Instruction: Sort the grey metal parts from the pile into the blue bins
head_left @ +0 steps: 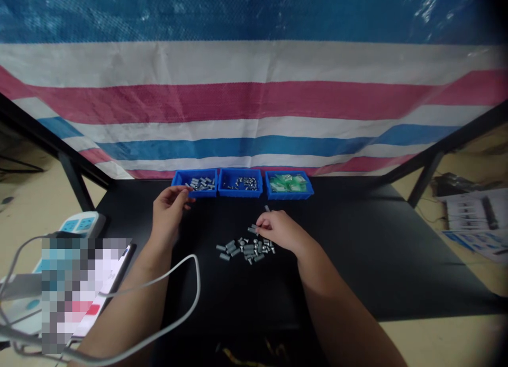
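My left hand [170, 205] is at the front left corner of the left blue bin [196, 194], its thumb and fingers pinched together; what they hold, if anything, is too small to make out. That bin contains grey metal cylinders [204, 184]. My right hand [275, 228] is closed in a pinch over the black table, at the upper right edge of a loose pile of cylinders and screws [248, 249]. A cylinder [252, 230] lies by its fingertips, and whether they grip it is unclear. Another small piece [267, 208] shows just above the knuckles.
The middle blue bin [240, 193] has small screws, and the right blue bin [289, 196] has green-and-clear plastic packets. At the left are a power strip [85, 224], a partly pixelated device and a white cable [197, 277] looping over my left forearm. A striped sheet [254, 102] hangs behind.
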Tool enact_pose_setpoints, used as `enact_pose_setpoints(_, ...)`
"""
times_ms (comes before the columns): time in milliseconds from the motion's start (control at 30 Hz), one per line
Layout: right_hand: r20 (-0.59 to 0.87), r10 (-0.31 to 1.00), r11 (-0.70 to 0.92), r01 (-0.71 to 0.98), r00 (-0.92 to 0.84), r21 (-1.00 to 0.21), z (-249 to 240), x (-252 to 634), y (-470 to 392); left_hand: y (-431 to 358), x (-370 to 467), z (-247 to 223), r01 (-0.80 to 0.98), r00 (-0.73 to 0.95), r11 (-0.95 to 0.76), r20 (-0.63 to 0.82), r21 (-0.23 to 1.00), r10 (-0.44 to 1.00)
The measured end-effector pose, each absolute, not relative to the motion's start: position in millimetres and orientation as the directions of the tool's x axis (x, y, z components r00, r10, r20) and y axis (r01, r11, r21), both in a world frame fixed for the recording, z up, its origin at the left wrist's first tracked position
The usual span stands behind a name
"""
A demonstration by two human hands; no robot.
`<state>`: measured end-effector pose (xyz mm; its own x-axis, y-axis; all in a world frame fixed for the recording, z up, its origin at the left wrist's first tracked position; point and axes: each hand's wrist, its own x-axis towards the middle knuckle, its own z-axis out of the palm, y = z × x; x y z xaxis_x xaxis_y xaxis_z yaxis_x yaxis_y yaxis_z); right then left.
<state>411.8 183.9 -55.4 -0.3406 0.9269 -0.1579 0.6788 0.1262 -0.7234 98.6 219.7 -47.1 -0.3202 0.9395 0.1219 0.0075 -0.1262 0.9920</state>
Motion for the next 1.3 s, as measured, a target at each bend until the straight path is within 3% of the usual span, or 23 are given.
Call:
enact_pose_setpoints(167,-0.093,0.943,0.148,0.655,-0.318,-0.741,-51,410,184,215,102,-47,0.123,-0.140,-0.148,0.165,0.981,0.976)
enact_pose_setpoints(300,-0.065,0.943,0.180,0.662,-0.328,-0.728,-48,410,183,207,104,-46,0.268,0.208,-0.186,0.132,0.945,0.969)
enact_pose_setpoints(433,-0.062,0.927,0.215,0.661,-0.369,-0.719,-51,409,182,199,109,-38,0.413,0.615,-0.303,-0.017,0.859,0.789)
enact_pose_setpoints(500,-0.044,0.927,0.235,0.667,-0.373,-0.707,-53,407,183,197,112,-37,0.460,0.716,-0.382,-0.080,0.801,0.694)
enact_pose_setpoints(700,0.029,0.934,0.281,0.682,-0.356,-0.675,-50,401,185,197,120,-41,0.558,0.744,-0.518,-0.114,0.649,0.659)
enact_pose_setpoints(867,0.398,0.908,0.404,0.531,-0.134,-0.744,-42,388,192,194,119,-40,0.534,0.751,-0.520,-0.091,0.667,0.653)
enact_pose_setpoints(967,0.533,0.845,0.457,0.457,0.044,-0.763,-43,376,200,193,119,-37,0.527,0.750,-0.523,-0.078,0.670,0.657)
enact_pose_setpoints(1133,0.572,0.814,0.507,0.359,0.101,-0.784,-50,370,207,193,119,-37,0.544,0.749,-0.532,-0.089,0.649,0.657)
enact_pose_setpoints(1300,0.576,0.806,0.467,0.449,0.136,-0.761,-49,382,201,193,119,-40,0.544,0.752,-0.524,-0.105,0.655,0.650)
